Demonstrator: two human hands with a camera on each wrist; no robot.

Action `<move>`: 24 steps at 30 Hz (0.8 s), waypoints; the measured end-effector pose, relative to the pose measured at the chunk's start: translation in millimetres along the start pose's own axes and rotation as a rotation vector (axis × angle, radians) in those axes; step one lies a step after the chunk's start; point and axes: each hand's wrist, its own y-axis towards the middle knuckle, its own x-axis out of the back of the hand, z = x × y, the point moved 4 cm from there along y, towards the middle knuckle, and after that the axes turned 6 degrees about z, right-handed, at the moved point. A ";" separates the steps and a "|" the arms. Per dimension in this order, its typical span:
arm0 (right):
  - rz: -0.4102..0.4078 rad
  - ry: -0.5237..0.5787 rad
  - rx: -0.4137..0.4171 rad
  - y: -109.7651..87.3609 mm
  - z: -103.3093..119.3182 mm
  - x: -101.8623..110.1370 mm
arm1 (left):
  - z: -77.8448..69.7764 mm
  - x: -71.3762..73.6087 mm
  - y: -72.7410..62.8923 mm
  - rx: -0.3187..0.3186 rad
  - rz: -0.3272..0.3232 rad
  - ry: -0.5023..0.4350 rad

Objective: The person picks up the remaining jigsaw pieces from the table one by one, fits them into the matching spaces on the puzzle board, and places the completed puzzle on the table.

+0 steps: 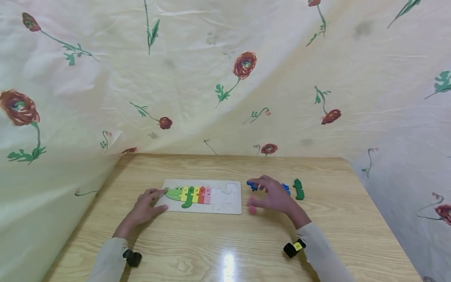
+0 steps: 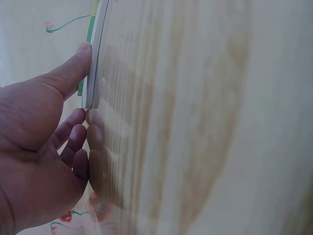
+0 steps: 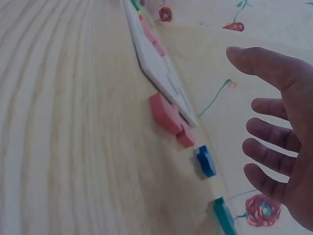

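Observation:
A white puzzle board lies on the table, with a crocodile's green head and several coloured body pieces set in its left part. Outlines show on its right part. My left hand rests at the board's left end, fingertips by the crocodile's snout and thumb at the near edge. Beyond the board's right end, my right hand hovers with fingers spread and holds nothing. Beneath its fingertips are a blue piece and a pink piece, the latter partly hidden by the thumb. The right wrist view shows the pink piece near the board.
Right of my right hand lie another blue piece and a long green piece. A flowered cloth hangs behind the wooden table and along its sides. Each wrist wears a small black camera.

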 end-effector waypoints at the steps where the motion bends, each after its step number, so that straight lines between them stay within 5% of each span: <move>1: 0.003 -0.009 -0.010 -0.7 -1.9 -0.6 | 0.1 0.0 -0.1 -0.002 0.000 0.000; 24: 0.089 -0.068 -0.058 -16.0 -20.8 -16.9 | 0.3 0.0 -0.5 -0.016 -0.007 -0.004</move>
